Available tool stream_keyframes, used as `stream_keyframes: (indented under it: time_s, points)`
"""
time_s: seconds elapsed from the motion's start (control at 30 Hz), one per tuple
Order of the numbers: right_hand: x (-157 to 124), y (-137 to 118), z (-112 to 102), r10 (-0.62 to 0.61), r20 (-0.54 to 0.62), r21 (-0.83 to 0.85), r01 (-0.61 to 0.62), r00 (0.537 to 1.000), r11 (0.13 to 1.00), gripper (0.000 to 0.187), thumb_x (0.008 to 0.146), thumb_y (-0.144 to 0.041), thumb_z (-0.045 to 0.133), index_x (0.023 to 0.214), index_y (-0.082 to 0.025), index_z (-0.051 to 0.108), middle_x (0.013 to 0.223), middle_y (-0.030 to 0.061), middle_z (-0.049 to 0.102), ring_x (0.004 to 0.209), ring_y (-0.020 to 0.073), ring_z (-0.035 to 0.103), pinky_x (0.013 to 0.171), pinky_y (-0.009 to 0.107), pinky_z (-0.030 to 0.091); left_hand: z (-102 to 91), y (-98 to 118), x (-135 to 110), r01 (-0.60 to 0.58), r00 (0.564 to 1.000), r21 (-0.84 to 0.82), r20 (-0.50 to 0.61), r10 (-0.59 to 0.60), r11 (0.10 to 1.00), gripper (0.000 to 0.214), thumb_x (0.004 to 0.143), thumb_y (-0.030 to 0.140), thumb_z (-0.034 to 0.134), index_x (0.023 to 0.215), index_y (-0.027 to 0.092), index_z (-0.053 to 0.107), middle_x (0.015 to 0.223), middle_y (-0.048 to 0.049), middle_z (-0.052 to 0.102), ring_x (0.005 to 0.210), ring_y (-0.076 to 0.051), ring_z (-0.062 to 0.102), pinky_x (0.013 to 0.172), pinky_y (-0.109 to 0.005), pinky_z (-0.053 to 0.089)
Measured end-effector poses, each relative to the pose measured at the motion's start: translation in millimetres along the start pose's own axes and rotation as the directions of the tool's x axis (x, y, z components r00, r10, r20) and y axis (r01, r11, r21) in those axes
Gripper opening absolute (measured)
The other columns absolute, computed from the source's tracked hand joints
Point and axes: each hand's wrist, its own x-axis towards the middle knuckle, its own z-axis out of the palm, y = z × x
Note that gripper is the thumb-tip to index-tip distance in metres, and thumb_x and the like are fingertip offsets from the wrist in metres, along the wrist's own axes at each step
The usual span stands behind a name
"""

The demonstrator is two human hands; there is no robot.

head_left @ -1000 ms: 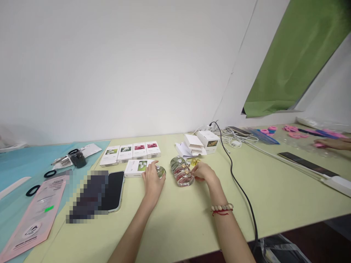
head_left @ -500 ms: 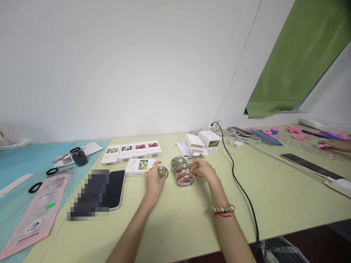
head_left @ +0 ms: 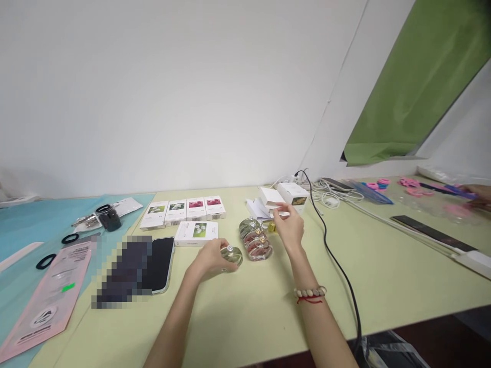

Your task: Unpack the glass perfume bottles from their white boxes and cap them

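My left hand (head_left: 213, 258) grips a clear perfume bottle (head_left: 233, 256) with a greenish tint and a silver nozzle, low over the table. To its right, several perfume bottles (head_left: 259, 249) stand close together in a row, some greenish, others pinkish, with bare nozzles. Gold caps (head_left: 272, 227) lie just behind them. My right hand (head_left: 289, 225) is raised past the caps, its curved fingertips in front of an opened white carton (head_left: 271, 196). Its thumb and fingers look slightly apart; I see nothing between them. A white flower-print box (head_left: 196, 232) lies behind my left hand.
Several flower-print boxes (head_left: 196, 208) line the back left; another white box (head_left: 292, 194) stands back right. A phone (head_left: 163, 266) lies left. A black cable (head_left: 326, 232) crosses the right side. At the far right another person's hand (head_left: 481, 197) is among pink items.
My left hand has drawn the greenish bottle toward me and slightly right, away from the flower-print box. My right hand has risen from beside the bottles toward the opened carton, uncovering the gold caps.
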Motion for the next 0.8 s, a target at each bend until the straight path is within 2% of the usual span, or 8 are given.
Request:
stream_keyframes:
  time_s: [0.1, 0.17, 0.23, 0.33, 0.47, 0.6, 0.73, 0.8]
  points:
    - [0, 1, 3, -0.005, -0.037, 0.068, 0.008, 0.999, 0.998, 0.029, 0.073, -0.035, 0.047, 0.096, -0.022, 0.059, 0.087, 0.0011, 0.063, 0.057, 0.0128, 0.055, 0.06, 0.026, 0.036, 3.8, 3, -2, -0.119, 0.989, -0.008, 0.085, 0.119, 0.993, 0.05, 0.047, 0.055, 0.069, 0.077, 0.017, 0.059, 0.071, 0.001, 0.057, 0.063, -0.014, 0.05, 0.052, -0.022, 0.03]
    - [0, 2, 6, -0.005, -0.052, 0.101, 0.01, 0.999, 0.995, 0.031, 0.073, -0.036, 0.046, 0.097, -0.021, 0.059, 0.087, 0.0013, 0.063, 0.055, 0.0123, 0.055, 0.06, 0.026, 0.037, 13.6, 13, -3, -0.168, 0.984, 0.021, 0.072, 0.166, 0.986, 0.052, 0.048, 0.063, 0.065, 0.072, 0.017, 0.06, 0.066, 0.0009, 0.057, 0.063, -0.015, 0.051, 0.052, -0.023, 0.03]
    - [0, 2, 7, -0.002, -0.064, 0.121, 0.01, 0.998, 0.993, 0.031, 0.073, -0.036, 0.046, 0.097, -0.021, 0.059, 0.087, 0.0013, 0.063, 0.055, 0.0122, 0.054, 0.059, 0.025, 0.037, 27.9, 27, -5, -0.223, 0.975, 0.033, 0.017, 0.223, 0.974, 0.052, 0.05, 0.064, 0.064, 0.076, 0.019, 0.062, 0.068, 0.0009, 0.059, 0.067, -0.017, 0.054, 0.055, -0.024, 0.033]
    - [0, 1, 8, -0.001, -0.078, 0.142, 0.012, 0.997, 0.99, 0.031, 0.073, -0.036, 0.046, 0.096, -0.021, 0.059, 0.087, 0.0012, 0.062, 0.054, 0.0119, 0.054, 0.059, 0.025, 0.038, 51.9, 44, -10, -0.276, 0.957, 0.039, -0.078, 0.279, 0.96, 0.045, 0.056, 0.054, 0.067, 0.086, 0.022, 0.06, 0.086, 0.0001, 0.063, 0.076, -0.019, 0.057, 0.062, -0.025, 0.038]
    - [-1, 1, 9, -0.006, -0.098, 0.18, 0.023, 0.995, 0.983, 0.029, 0.074, -0.034, 0.046, 0.096, -0.02, 0.058, 0.088, 0.0017, 0.062, 0.054, 0.0114, 0.053, 0.059, 0.024, 0.038, 75.7, 53, -14, -0.306, 0.925, 0.058, -0.216, 0.311, 0.95, 0.035, 0.068, 0.035, 0.062, 0.099, 0.024, 0.05, 0.104, -0.0004, 0.056, 0.083, -0.017, 0.057, 0.065, -0.026, 0.042]
    - [-2, 1, 9, 0.001, -0.116, 0.216, 0.024, 0.993, 0.976, 0.028, 0.074, -0.034, 0.046, 0.095, -0.02, 0.058, 0.088, 0.0019, 0.061, 0.053, 0.011, 0.052, 0.057, 0.024, 0.037, 85.8, 49, -14, -0.36, 0.885, 0.039, -0.3, 0.355, 0.932, 0.03, 0.075, 0.021, 0.049, 0.104, 0.022, 0.044, 0.105, -0.0043, 0.05, 0.084, -0.015, 0.056, 0.064, -0.024, 0.043]
    - [-4, -1, 12, -0.002, -0.097, 0.235, 0.025, 0.995, 0.972, 0.026, 0.074, -0.033, 0.047, 0.093, -0.019, 0.058, 0.087, 0.0018, 0.062, 0.051, 0.0106, 0.051, 0.057, 0.024, 0.037, 91.1, 45, -14, -0.29, 0.892, 0.092, -0.335, 0.304, 0.952, 0.032, 0.074, 0.019, 0.045, 0.106, 0.022, 0.041, 0.088, -0.0014, 0.053, 0.071, -0.014, 0.055, 0.056, -0.024, 0.04]
    - [-6, -3, 15, -0.007, -0.086, 0.238, 0.028, 0.996, 0.971, 0.025, 0.073, -0.033, 0.047, 0.092, -0.02, 0.058, 0.086, 0.0014, 0.062, 0.051, 0.0105, 0.052, 0.056, 0.024, 0.037, 90.4, 47, -15, -0.285, 0.877, 0.139, -0.36, 0.317, 0.948, 0.029, 0.072, 0.02, 0.047, 0.101, 0.022, 0.042, 0.085, -0.0007, 0.054, 0.072, -0.015, 0.054, 0.056, -0.024, 0.04]
